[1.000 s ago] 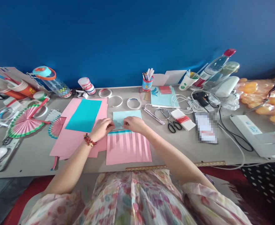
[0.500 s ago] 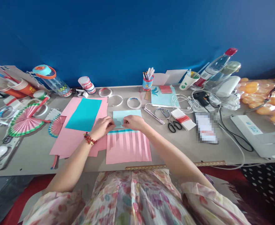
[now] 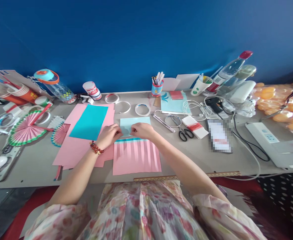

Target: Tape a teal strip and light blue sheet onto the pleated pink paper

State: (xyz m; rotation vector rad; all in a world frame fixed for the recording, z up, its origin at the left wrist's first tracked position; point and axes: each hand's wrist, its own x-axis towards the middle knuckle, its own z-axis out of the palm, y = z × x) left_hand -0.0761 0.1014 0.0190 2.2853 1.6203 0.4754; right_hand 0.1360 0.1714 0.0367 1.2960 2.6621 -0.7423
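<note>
In front of me lies a pink paper sheet with crease lines and a narrow teal strip along its far edge. A pale blue paper piece meets it just beyond the strip. My left hand is closed, fingertips pinching the paper's left end near where the two colours meet. My right hand is closed too, its curled fingers pressed on the pale blue paper right of the middle. Its fingertips are partly hidden behind the knuckles. Left of the hands, a teal sheet rests on larger pink sheets.
Black-handled scissors, a pen and red thread on a white card lie to the right. Tape rolls and a pen cup stand behind. Folded paper fans sit left; a phone and power strip lie farther right.
</note>
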